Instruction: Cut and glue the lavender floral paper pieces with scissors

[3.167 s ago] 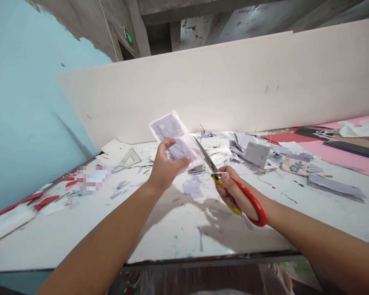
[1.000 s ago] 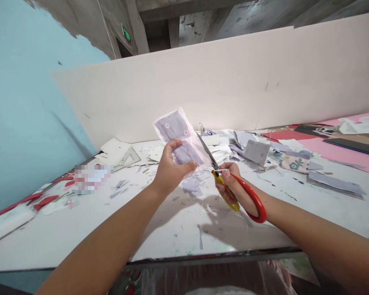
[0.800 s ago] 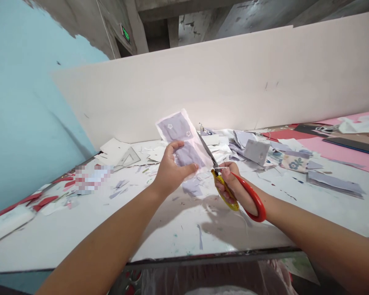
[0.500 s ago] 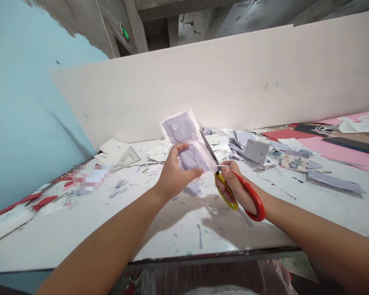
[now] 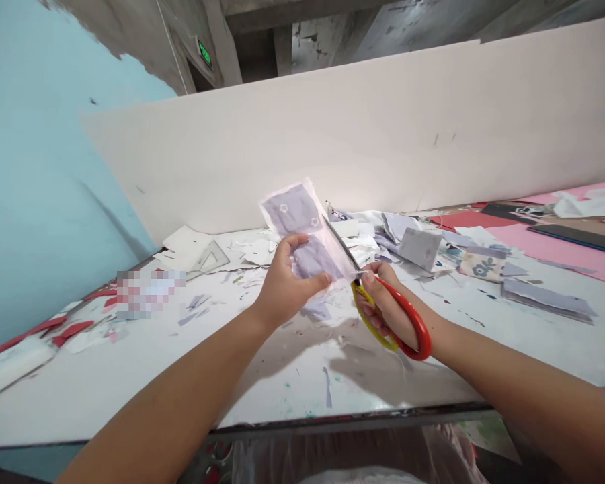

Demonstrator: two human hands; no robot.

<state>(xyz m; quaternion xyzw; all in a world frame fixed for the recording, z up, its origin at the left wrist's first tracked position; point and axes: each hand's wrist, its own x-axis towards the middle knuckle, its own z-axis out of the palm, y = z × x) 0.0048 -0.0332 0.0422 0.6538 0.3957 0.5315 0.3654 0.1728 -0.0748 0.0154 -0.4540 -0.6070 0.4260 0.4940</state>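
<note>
Paper scraps (image 5: 195,310) litter the table (image 5: 282,380) around the scissors (image 5: 407,328).

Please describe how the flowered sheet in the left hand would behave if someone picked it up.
The flowered sheet is probably light and floppy, since it looks thin and curves in the left hand. It would likely crease easily too.

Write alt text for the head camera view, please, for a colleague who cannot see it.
The left hand holds up a pale sheet printed with lilac flowers, while the right hand grips scissors with red and yellow handles, their blades at the sheet's edge. Paper scraps lie across the white worktable, in front of a tall pale board.
</note>
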